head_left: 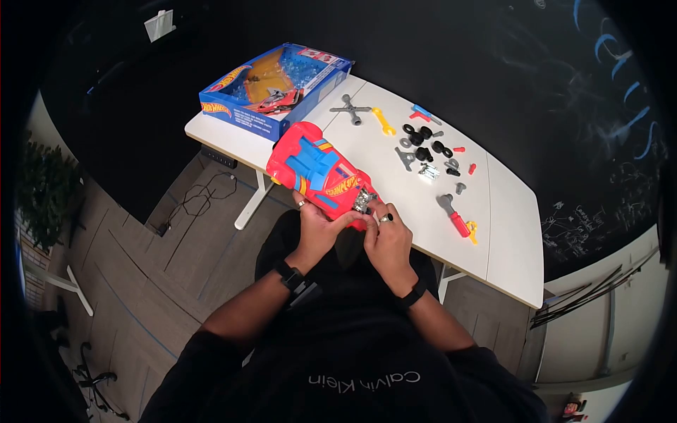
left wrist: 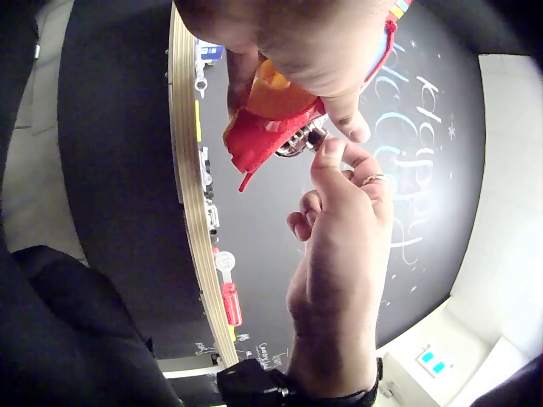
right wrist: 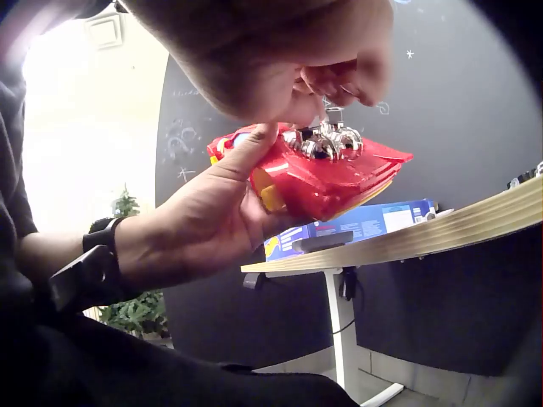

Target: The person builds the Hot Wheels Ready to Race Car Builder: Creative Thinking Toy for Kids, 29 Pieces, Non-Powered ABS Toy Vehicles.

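**Red car held aslant, its engine end pointing to the lower right**

At the left end of the white surface [head_left: 508, 218] there is one blue box [head_left: 310, 103]. Next comes the left hand [head_left: 315, 236], which holds the single red car [head_left: 321, 173] in the air at the near edge of the surface. Its palm is under the car, and its thumb lies on top. In the head view, the long axis of the car goes from upper left to lower right, with the blue window turned upward. One chrome engine [right wrist: 331, 144] sits at the lower right end. There the right hand [head_left: 391, 243] has its fingers close together, with the tips pinching at the engine.

On the surface, again from left to right, lie one grey cross wrench [head_left: 350, 111], one yellow wrench [head_left: 383, 121], one grey T-shaped tool [head_left: 405, 159] and one blue-red tool [head_left: 425, 114]. Then come several black wheels [head_left: 424, 132]; they overlap, so I cannot count them exactly. Near them is one chrome part [head_left: 429, 171]. Farther right are one red-handled tool [head_left: 460, 225], two small red pieces [head_left: 472, 169], one grey bolt [head_left: 460, 188] and one yellow piece [head_left: 472, 233], which is just beside the red handle.
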Motion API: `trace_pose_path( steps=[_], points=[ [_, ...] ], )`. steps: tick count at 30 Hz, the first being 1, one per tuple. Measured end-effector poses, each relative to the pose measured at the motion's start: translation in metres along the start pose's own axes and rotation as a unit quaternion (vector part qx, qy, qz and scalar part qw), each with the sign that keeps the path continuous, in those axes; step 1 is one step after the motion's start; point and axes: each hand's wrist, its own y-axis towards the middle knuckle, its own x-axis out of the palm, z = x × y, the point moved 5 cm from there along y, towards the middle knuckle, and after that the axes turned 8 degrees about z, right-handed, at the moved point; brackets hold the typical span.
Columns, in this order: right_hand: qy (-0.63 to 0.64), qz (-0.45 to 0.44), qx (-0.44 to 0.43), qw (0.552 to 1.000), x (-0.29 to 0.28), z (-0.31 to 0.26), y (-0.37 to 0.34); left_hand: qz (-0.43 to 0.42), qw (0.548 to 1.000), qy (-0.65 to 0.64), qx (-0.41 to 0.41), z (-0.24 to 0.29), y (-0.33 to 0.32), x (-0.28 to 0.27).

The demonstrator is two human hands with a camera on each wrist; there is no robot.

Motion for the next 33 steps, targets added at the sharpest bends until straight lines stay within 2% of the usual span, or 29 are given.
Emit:
trace_pose_path(
  steps=[5,7,10,12,15,16,19,20,21,23,24,25,26,27,28,29,33],
  points=[
    [-0.002,0.007,-0.001,1.000,0.002,0.003,-0.004,0.005,1.000,-0.013,-0.002,-0.002,-0.001,-0.001],
    [-0.002,0.010,-0.001,1.000,0.002,0.003,-0.004,-0.038,0.998,0.040,-0.026,-0.003,0.000,0.000],
    [0.000,0.011,-0.002,1.000,-0.002,0.000,0.000,-0.013,1.000,0.019,-0.013,0.000,-0.001,0.001],
    [0.011,-0.015,-0.004,1.000,-0.004,0.002,0.001,-0.026,0.999,0.036,-0.029,-0.005,0.002,-0.002],
    [0.029,0.012,-0.033,0.999,-0.025,-0.002,0.009,-0.025,0.999,0.034,-0.033,-0.004,0.002,0.000],
    [0.032,0.008,-0.004,0.999,-0.029,0.006,0.009,-0.012,1.000,0.012,-0.022,-0.002,0.002,0.000],
    [0.043,0.032,0.013,0.998,-0.031,0.032,0.017,-0.027,0.999,0.026,-0.024,-0.004,0.003,0.000],
    [0.067,-0.007,0.044,0.997,-0.030,0.037,0.019,-0.028,0.999,0.026,-0.022,-0.004,0.004,0.000],
    [0.067,-0.006,0.044,0.997,-0.031,0.042,0.019,-0.043,0.998,0.010,-0.045,-0.005,0.001,0.001],
    [0.192,-0.110,0.126,0.967,-0.015,0.060,0.013,-0.059,0.996,-0.005,-0.069,-0.009,0.000,0.001],
    [0.194,-0.109,0.127,0.967,-0.013,0.065,0.010,-0.073,0.994,0.002,-0.077,-0.013,-0.001,0.001],
    [0.313,-0.151,0.197,0.917,-0.006,0.068,0.005,-0.087,0.993,0.009,-0.085,-0.012,-0.001,0.002],
    [0.425,-0.191,0.262,0.845,0.001,0.068,0.000,-0.087,0.992,0.011,-0.085,-0.011,-0.001,0.003],
    [0.428,-0.190,0.262,0.844,0.000,0.068,-0.002,-0.087,0.992,-0.010,-0.096,-0.009,-0.003,0.004],
    [0.458,-0.203,0.270,0.823,-0.003,0.062,-0.002,-0.087,0.990,-0.031,-0.107,-0.008,-0.004,0.005],
    [0.486,-0.214,0.278,0.800,-0.005,0.057,-0.002,-0.088,0.990,-0.028,-0.107,-0.009,-0.004,0.002],
    [0.486,-0.259,0.317,0.772,-0.001,0.058,-0.008,-0.131,0.984,0.006,-0.122,-0.015,-0.004,-0.001]
  ],
)
